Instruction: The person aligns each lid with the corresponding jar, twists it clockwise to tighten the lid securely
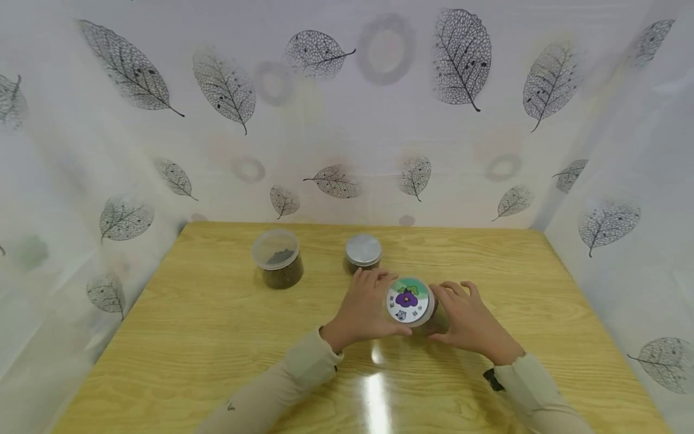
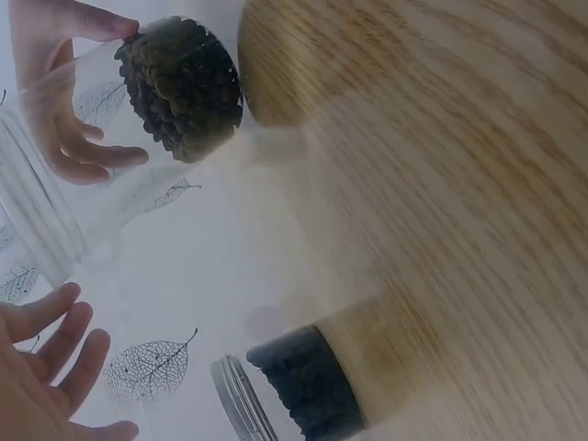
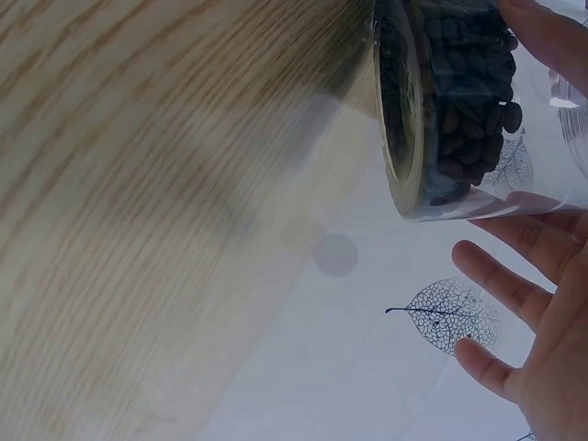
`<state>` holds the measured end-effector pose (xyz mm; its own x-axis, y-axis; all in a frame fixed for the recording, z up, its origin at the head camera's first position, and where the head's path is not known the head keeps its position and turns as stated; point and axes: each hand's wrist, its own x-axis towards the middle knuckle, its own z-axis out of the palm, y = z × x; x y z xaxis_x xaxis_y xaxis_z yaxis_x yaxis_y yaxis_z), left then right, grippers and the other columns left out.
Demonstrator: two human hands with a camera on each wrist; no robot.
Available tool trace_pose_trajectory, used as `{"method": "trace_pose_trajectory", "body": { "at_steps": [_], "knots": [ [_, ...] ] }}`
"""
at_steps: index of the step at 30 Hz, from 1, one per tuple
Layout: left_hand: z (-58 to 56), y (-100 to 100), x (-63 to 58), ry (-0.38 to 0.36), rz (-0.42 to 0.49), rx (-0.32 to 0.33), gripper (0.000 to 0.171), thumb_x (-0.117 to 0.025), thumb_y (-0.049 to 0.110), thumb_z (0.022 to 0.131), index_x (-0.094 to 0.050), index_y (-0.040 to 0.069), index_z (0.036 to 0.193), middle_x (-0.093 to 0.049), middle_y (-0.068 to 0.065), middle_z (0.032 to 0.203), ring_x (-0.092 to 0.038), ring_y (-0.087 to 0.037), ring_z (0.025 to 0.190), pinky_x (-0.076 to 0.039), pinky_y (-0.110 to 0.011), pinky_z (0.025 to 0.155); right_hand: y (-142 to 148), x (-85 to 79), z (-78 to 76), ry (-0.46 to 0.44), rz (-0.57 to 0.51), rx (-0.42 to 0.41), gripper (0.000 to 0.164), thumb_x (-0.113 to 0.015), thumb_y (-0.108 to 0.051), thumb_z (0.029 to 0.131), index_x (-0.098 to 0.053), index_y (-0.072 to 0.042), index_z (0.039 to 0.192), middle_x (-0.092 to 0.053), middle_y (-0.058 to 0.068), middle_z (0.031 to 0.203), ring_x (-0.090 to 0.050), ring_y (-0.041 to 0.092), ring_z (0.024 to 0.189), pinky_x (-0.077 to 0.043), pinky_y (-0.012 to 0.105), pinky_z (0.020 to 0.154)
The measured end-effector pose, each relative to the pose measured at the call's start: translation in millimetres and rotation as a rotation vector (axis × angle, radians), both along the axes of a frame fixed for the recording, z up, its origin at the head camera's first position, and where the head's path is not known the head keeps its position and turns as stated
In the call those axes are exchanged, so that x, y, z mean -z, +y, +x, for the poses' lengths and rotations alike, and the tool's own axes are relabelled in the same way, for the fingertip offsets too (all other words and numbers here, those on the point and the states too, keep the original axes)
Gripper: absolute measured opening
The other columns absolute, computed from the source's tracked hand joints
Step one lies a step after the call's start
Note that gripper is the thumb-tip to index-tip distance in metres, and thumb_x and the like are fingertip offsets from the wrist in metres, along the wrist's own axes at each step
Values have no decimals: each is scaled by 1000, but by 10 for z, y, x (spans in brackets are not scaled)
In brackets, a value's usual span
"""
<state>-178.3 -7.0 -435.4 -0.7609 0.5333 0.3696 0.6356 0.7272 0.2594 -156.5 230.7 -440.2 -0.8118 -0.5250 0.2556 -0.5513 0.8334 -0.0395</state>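
A clear jar (image 2: 101,202) with dark beans (image 2: 179,87) in its lower part stands between both hands, close over the table. Its round lid (image 1: 410,301) bears a purple flower and green leaves. My left hand (image 1: 365,310) curves round the lid side of the jar, thumb at the near edge and fingertips on the far side. From the right, my right hand (image 1: 468,319) grips the jar's body; in the right wrist view its thumb lies along the glass above and a finger supports it below, with other fingers spread.
Behind the left hand is a smaller jar (image 1: 363,252) with a silver lid and dark contents. Farther left stands another clear-lidded jar (image 1: 279,259), partly filled with something dark. The wooden table (image 1: 217,349) meets leaf-patterned white sheeting (image 1: 368,132) at the back and sides.
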Motion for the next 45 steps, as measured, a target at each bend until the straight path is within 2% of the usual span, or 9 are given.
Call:
{"method": "trace_pose_trajectory", "body": {
  "at_steps": [5,9,14,20,23,25,29,35,45],
  "knots": [
    [-27,-20,27,-5,14,-3,93,-74,72,55,-54,14,125,-53,-5,122,-48,-18,114,-32,-45,109,3,-6,-14,-1,4,2,98,-87,-53,49,-49,-4,126,-62,11,114,-53,30,110,-34,57,93],
    [-80,-44,17,-10,45,58,93,-77,68,53,-53,16,127,-52,-4,121,-48,-18,111,-36,-41,105,9,-13,-28,-26,6,10,99,-85,-54,51,-48,-5,128,-61,11,116,-52,29,112,-33,57,95],
    [-167,-63,-6,-79,30,138,97,-82,62,53,-48,18,132,-49,-5,125,-46,-20,113,-39,-39,102,16,-29,-27,-43,-3,5,99,-86,-54,52,-47,-4,129,-61,11,117,-52,29,112,-33,58,95],
    [-264,-87,-31,-133,28,233,100,-84,57,52,-45,21,136,-48,-5,127,-46,-20,117,-38,-39,102,19,-26,-22,-16,-33,-16,99,-89,-49,49,-48,-4,127,-61,10,115,-52,28,110,-33,58,93],
    [-292,-98,-31,-142,21,254,102,-84,57,52,-44,21,138,-48,-4,126,-46,-20,117,-38,-39,103,17,-19,-23,-1,-39,-21,99,-90,-47,48,-48,-4,126,-61,10,114,-53,28,109,-34,58,92],
    [-289,-104,-34,-143,4,239,106,-84,59,52,-41,19,140,-48,-5,128,-45,-20,119,-37,-40,104,13,-20,-21,-1,-36,-18,99,-89,-48,48,-49,-5,126,-61,10,114,-53,28,109,-34,58,93],
    [-219,-104,-17,-136,-25,152,112,-81,65,51,-39,15,141,-48,-4,130,-46,-21,121,-35,-41,107,2,-26,-20,-20,-20,-3,98,-88,-51,50,-48,-6,127,-61,9,115,-53,29,111,-33,59,94],
    [-81,-77,25,-55,-4,42,101,-75,72,52,-49,12,128,-54,-4,122,-50,-19,112,-37,-40,104,-3,-21,-20,-22,-4,10,98,-86,-54,51,-48,-7,127,-61,9,115,-52,29,111,-32,60,95],
    [-94,-93,30,-52,34,64,91,-80,65,52,-53,16,124,-52,-3,118,-48,-18,110,-39,-41,102,-22,-9,-6,-21,10,21,96,-86,-54,51,-49,-7,127,-62,9,114,-52,28,111,-32,59,95]
  ]
}}
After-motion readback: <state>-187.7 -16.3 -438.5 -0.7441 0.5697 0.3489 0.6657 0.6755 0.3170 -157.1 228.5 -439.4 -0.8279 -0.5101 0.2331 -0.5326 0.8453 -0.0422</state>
